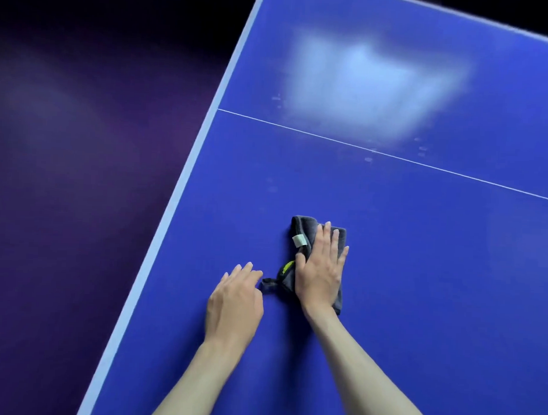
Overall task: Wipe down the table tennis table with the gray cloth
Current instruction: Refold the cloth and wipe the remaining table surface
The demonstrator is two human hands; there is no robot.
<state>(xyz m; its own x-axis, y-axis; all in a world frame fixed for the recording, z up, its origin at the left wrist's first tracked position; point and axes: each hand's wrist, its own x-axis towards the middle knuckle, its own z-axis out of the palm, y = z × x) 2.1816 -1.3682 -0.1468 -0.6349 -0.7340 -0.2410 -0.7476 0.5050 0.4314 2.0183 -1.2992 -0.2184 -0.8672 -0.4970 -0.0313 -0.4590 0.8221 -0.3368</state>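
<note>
The blue table tennis table (420, 259) fills the right of the view, with a thin white centre line running across it. A folded gray cloth (303, 230) with a white tag and a green label lies on the near half. My right hand (320, 268) presses flat on the cloth, fingers straight. My left hand (235, 302) rests on the table just left of it, fingers loosely bent, fingertips beside the cloth's small dark hanging loop (268, 283); whether they touch the loop is unclear.
The table's pale left edge (186, 179) runs diagonally from top centre to bottom left. Beyond it lies dark purple floor (81, 169). A bright light reflection (370, 83) and faint smudges mark the far half of the table.
</note>
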